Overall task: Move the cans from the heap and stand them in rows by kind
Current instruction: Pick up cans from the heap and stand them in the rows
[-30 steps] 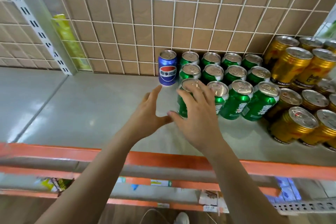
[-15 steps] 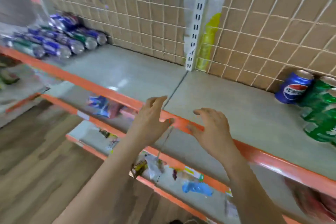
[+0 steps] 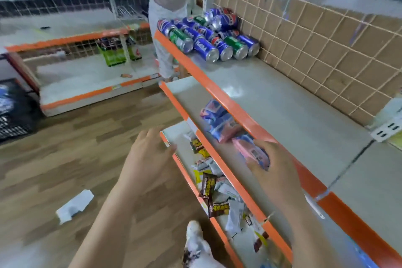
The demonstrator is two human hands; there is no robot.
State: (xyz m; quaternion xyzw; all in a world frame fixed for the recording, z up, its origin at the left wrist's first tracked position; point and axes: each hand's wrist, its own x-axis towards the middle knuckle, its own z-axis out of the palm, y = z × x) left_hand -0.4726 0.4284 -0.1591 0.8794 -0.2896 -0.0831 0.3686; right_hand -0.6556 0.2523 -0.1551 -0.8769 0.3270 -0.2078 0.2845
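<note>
Blue and green cans (image 3: 208, 35); orange-edged grey shelf (image 3: 282, 111).

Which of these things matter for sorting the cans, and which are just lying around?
Job: heap of blue and green cans; top shelf; left hand; right hand.
Lying about: pink-and-blue packs; snack packets; white paper.

one head-worn view looks down along the orange-edged shelves (image 3: 243, 115), toward the far can heap (image 3: 208, 32).

Pink-blue packs (image 3: 219, 123) lie along the middle shelf (image 3: 190, 97); snack packets (image 3: 210, 189) litter the lowest shelf (image 3: 177, 135); white paper (image 3: 75, 204) on the floor (image 3: 87, 141).
</note>
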